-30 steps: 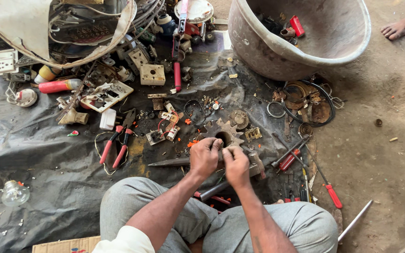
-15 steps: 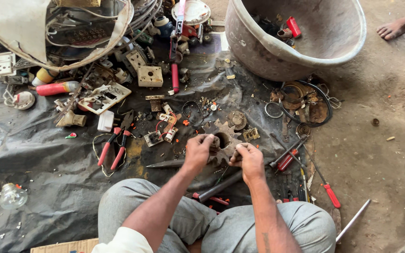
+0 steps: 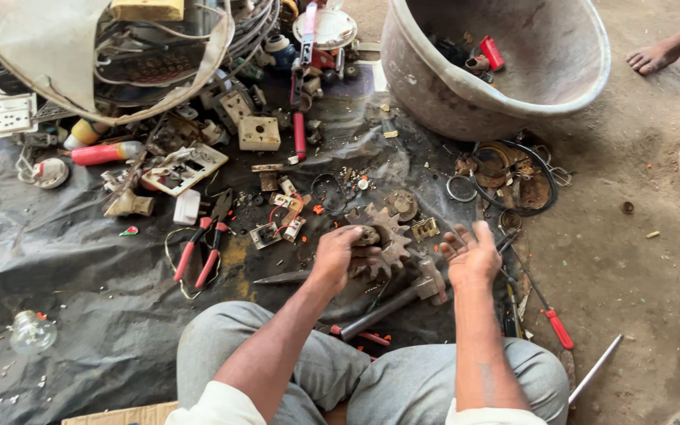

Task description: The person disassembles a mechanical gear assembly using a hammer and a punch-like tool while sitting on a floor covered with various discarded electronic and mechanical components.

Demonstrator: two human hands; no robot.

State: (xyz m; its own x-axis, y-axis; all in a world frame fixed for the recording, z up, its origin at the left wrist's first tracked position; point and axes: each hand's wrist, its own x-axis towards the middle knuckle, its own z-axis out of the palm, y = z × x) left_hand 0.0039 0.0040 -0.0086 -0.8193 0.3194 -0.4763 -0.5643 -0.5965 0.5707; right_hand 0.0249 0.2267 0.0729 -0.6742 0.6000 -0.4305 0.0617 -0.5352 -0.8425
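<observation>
Left hand [image 3: 338, 256] clamped on the rusty toothed gear [image 3: 387, 236] w/ fingers over its hub, gear on the black sheet [image 3: 80, 267] just above the hammer [image 3: 403, 295], right hand [image 3: 472, 256] now off it, fingers spread, vs both on it a sec ago.

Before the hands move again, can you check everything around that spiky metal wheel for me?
1. Left hand has a grip on the toothed gear: ok.
2. Right hand holding anything: not ok, it is open and empty.
3. Hammer close by, lying between the hands: ok.
4. Red-handled pliers apart from the gear: ok.
5. Gear resting flat on the black sheet: cannot tell.
</observation>
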